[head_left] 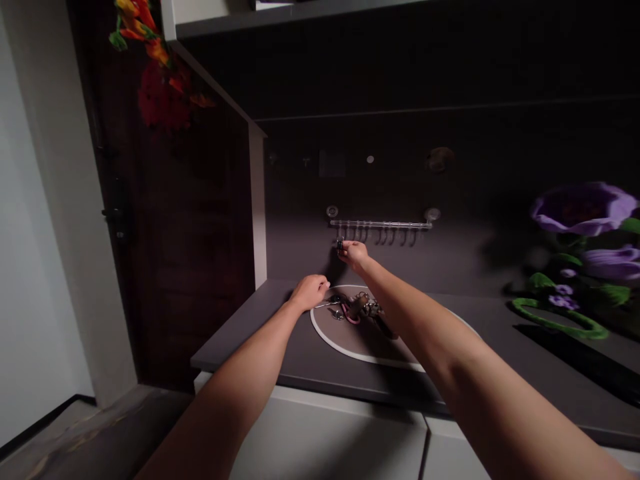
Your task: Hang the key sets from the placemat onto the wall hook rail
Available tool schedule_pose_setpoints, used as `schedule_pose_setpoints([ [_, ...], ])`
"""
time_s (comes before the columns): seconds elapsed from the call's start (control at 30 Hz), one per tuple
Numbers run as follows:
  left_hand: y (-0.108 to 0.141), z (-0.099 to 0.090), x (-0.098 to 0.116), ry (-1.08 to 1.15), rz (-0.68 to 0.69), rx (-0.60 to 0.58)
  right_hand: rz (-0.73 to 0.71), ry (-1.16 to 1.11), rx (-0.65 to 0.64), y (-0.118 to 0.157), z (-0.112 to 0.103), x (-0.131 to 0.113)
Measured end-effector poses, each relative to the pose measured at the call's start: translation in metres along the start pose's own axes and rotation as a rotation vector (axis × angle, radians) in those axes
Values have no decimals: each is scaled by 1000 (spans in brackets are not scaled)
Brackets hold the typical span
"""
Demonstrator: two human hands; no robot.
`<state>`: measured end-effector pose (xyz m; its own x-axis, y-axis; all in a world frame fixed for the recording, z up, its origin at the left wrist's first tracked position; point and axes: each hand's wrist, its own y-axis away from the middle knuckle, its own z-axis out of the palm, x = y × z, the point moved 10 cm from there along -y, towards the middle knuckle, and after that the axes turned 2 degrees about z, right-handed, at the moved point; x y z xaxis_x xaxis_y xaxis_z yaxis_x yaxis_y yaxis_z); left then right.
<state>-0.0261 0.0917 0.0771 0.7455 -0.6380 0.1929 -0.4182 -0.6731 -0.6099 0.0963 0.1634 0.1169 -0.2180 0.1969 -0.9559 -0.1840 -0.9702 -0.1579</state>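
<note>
My right hand [353, 254] is raised close to the dark wall, its fingers pinching a small black keyring-like item [340, 245] with a metal ring at its top. That item is just below the left end of a clear hook rail [381, 225], whose several hooks hang down; I cannot tell whether the ring touches a hook. Lower and to the left, my left hand [309, 292] hovers or rests at the edge of an oval mat [345, 348], fingers curled together with nothing visible in them. Keys and keyrings [369, 305], including a pink loop [350, 317], lie piled on the mat.
The mat lies on a grey countertop [300, 350] above white cabinets [330, 427]. Purple artificial flowers [583, 210] and a green loop [555, 327] stand at the right. An overhead cabinet [300, 23] juts out above. To the left is a dark door [185, 253] with orange and red flowers [160, 67].
</note>
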Motion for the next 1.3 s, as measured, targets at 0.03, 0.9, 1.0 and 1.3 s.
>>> schedule_pose_setpoints([
  [0.03, 0, 0, 0, 5, 3, -1, 2, 1, -1, 1, -1, 0],
  [0.9, 9, 13, 20, 79, 156, -181, -324, 840, -164, 91, -35, 24],
  [1.0, 9, 20, 26, 48, 236, -232, -382, 1030, -177, 93, -32, 26],
  [1.3, 8, 30, 30, -30, 282, -285, -428, 1206, -200, 88, -24, 34],
])
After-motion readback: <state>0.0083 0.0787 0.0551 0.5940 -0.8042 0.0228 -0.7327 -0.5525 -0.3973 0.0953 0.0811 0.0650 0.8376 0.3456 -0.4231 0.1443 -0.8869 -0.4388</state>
